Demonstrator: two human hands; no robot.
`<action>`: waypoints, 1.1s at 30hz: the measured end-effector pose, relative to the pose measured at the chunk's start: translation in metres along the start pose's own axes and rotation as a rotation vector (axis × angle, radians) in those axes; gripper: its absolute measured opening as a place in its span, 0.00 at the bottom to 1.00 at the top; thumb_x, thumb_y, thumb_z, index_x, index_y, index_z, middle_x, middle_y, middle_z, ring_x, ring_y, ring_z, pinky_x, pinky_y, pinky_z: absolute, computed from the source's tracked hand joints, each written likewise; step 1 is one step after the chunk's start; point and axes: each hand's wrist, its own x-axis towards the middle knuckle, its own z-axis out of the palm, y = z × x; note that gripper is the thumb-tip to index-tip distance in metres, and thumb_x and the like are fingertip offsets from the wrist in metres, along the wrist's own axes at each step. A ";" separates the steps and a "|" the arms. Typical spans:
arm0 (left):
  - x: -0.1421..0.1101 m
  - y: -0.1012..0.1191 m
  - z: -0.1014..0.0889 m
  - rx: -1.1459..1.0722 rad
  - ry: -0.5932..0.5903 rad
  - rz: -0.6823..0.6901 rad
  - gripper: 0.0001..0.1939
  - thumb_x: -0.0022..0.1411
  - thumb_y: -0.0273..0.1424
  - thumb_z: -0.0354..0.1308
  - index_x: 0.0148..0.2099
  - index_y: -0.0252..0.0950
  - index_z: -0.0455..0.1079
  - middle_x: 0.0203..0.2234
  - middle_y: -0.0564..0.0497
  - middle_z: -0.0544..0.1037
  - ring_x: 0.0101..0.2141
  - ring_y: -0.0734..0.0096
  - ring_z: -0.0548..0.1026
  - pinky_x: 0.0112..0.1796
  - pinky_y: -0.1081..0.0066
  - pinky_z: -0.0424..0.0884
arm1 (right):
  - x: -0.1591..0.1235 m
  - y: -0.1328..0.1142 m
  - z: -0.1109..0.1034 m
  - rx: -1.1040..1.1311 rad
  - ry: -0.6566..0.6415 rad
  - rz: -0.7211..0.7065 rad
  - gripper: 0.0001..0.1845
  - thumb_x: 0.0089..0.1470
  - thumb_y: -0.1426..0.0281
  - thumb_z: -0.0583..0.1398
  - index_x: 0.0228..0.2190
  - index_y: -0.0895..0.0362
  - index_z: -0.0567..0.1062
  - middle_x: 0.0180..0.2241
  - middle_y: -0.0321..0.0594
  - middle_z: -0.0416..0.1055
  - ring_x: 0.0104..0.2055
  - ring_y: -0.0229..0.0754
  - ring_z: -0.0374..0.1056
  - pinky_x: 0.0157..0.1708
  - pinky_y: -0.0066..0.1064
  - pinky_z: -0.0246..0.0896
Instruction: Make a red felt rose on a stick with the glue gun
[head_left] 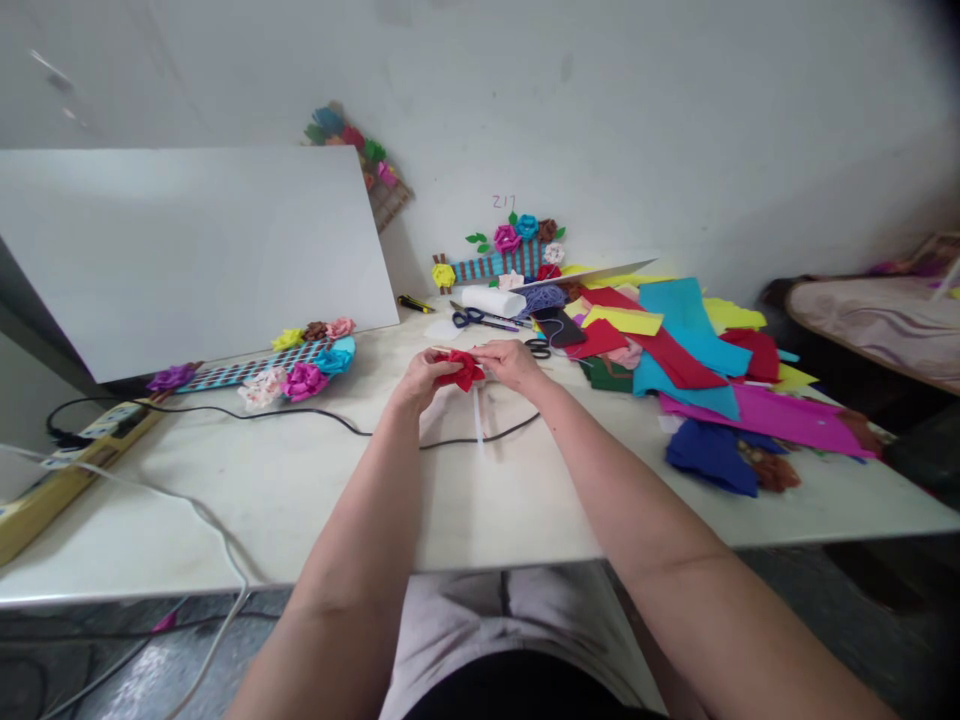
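Both my hands meet over the middle of the white table [315, 490], holding a small red fabric flower [462, 370] between them. My left hand [422, 378] pinches its left side with curled fingers. My right hand [511, 364] grips its right side, fingers closed. A thin white stick [478, 418] hangs down from under the flower, toward me. A black cable [330, 418] runs across the table just beneath my hands.
Colourful felt sheets [697, 370] are piled at the right. Blue scissors [471, 318], a white roll [493, 300] and a yellow cutter [413, 303] lie behind my hands. A finished flower strip [277, 368] lies left. A white board [187, 250] leans against the wall.
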 end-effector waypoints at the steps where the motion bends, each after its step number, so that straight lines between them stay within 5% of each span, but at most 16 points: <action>1: 0.000 -0.001 0.000 0.009 0.008 0.010 0.17 0.32 0.27 0.71 0.29 0.31 0.75 0.23 0.47 0.78 0.26 0.66 0.76 0.31 0.68 0.72 | 0.000 -0.001 0.000 -0.014 0.002 0.003 0.17 0.56 0.74 0.58 0.44 0.50 0.81 0.42 0.39 0.80 0.45 0.40 0.74 0.46 0.29 0.66; 26: 0.002 0.000 -0.003 0.005 0.155 0.091 0.12 0.38 0.26 0.68 0.28 0.33 0.70 0.21 0.50 0.77 0.23 0.70 0.75 0.29 0.70 0.70 | -0.006 -0.002 -0.013 -0.102 -0.011 -0.002 0.17 0.60 0.65 0.56 0.49 0.43 0.76 0.50 0.33 0.76 0.50 0.41 0.73 0.48 0.29 0.65; 30: 0.003 0.000 -0.003 -0.002 0.183 0.102 0.13 0.37 0.25 0.68 0.28 0.33 0.69 0.22 0.50 0.77 0.24 0.69 0.76 0.31 0.69 0.71 | -0.007 0.007 -0.018 -0.013 -0.009 0.059 0.14 0.57 0.66 0.60 0.44 0.47 0.80 0.43 0.36 0.79 0.46 0.42 0.75 0.44 0.30 0.66; 33: 0.003 -0.001 -0.004 0.004 0.201 0.116 0.14 0.37 0.25 0.69 0.29 0.33 0.68 0.22 0.51 0.77 0.24 0.69 0.76 0.32 0.68 0.72 | -0.008 0.017 -0.025 0.053 -0.042 0.139 0.14 0.54 0.65 0.61 0.41 0.54 0.82 0.30 0.37 0.81 0.33 0.40 0.74 0.34 0.27 0.65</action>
